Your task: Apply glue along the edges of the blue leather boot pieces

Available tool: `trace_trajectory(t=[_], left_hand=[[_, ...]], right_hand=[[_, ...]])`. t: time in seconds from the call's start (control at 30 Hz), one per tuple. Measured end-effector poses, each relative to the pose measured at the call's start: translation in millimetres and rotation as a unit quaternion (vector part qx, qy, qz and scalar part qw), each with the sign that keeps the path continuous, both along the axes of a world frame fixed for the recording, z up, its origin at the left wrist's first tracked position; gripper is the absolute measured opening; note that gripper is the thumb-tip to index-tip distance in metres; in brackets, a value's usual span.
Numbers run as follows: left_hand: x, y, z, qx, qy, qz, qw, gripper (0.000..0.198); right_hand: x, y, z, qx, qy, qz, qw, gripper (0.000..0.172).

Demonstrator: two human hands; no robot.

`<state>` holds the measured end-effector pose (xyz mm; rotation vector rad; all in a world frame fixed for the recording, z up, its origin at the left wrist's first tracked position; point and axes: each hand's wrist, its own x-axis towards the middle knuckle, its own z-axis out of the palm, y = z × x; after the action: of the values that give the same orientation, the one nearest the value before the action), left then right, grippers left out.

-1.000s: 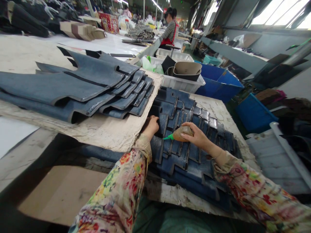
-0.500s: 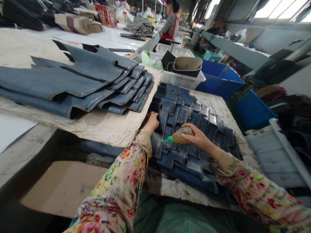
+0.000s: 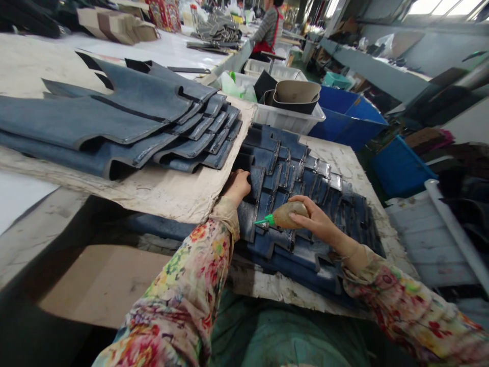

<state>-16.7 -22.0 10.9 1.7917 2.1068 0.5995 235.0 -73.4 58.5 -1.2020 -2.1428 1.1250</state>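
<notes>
My right hand is wrapped round a squeeze bottle of brownish liquid. Its green nozzle points left, with the tip at the edge strip of a dark blue leather-like piece. The fingers of my left hand are curled and closed on the far part of that piece; its fingertips are partly hidden. Under and beyond the bottle, several overlapping blue pieces lie in staggered rows, their edge strips shiny and wet-looking.
At the left, more blue pieces are stacked on a pale board that overhangs the work surface. White crates and a blue bin stand beyond. A person is at the far table. A grey crate is at right.
The view has shifted slightly. Both hands keep nearly the same place over the blue pieces, and the nozzle tip stays at the same edge strip.
</notes>
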Motion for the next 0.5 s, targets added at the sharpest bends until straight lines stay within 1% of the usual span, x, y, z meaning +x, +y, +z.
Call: trace_trajectory(t=[0.17, 0.37, 0.5], left_hand=[[-0.2, -0.2, 0.3, -0.009, 0.004, 0.0, 1.0, 0.042], [-0.1, -0.9, 2.8, -0.016, 0.008, -0.004, 1.0, 0.044], [0.2, -2.4, 5.1, -0.016, 0.009, -0.007, 1.0, 0.044]], right_hand=[[2.7, -11.5, -1.1, -0.022, 0.005, 0.018, 1.0, 0.045], [5.0, -19.0, -1.0, -0.014, 0.0, 0.023, 1.0, 0.043], [3.3, -26.6, -0.9, -0.031, 0.014, 0.036, 0.999, 0.043]])
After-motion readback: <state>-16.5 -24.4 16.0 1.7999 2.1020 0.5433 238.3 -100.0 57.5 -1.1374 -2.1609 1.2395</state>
